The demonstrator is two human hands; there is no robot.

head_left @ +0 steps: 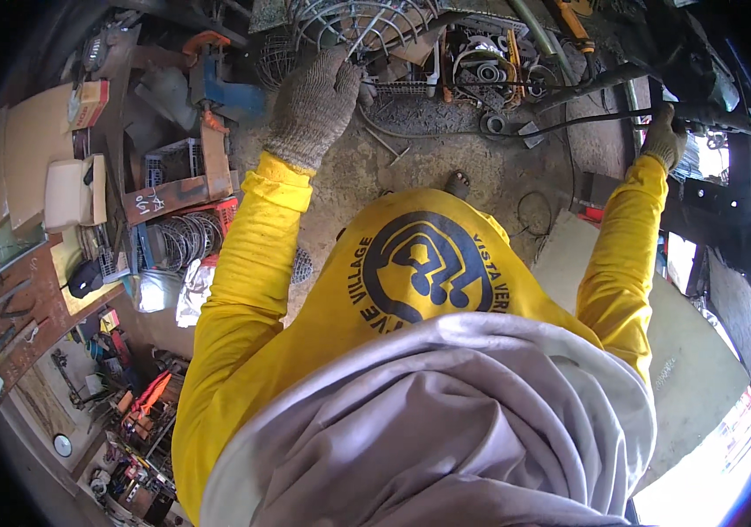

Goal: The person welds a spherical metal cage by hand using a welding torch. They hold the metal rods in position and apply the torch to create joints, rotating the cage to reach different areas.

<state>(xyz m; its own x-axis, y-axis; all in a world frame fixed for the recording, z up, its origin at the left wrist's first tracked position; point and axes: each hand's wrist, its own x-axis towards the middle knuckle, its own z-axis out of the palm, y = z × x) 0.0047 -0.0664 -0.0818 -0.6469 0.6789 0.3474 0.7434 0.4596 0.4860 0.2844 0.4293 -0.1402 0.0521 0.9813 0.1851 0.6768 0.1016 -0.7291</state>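
Observation:
My left hand (315, 107), in a grey knitted work glove, is closed at the lower edge of a round frame of bent metal wires (362, 25). A thin rod rises past its thumb; the fingers' far side is hidden. Over at the right, my right hand (665, 138), also gloved, is closed beside a dark bar (716, 118). What lies inside that fist is hidden. A black cable (446, 135) runs between the two hands, above the dirty floor. Below the wire frame lies a T-shaped metal rod (386, 143).
A tray of metal rings and parts (485, 70) sits ahead, with an orange-handled tool (574, 28) to its right. A blue clamp-like tool (224, 88) and wire coils (186, 239) are at left. A pale sheet (687, 364) leans at right. Tools crowd the lower left.

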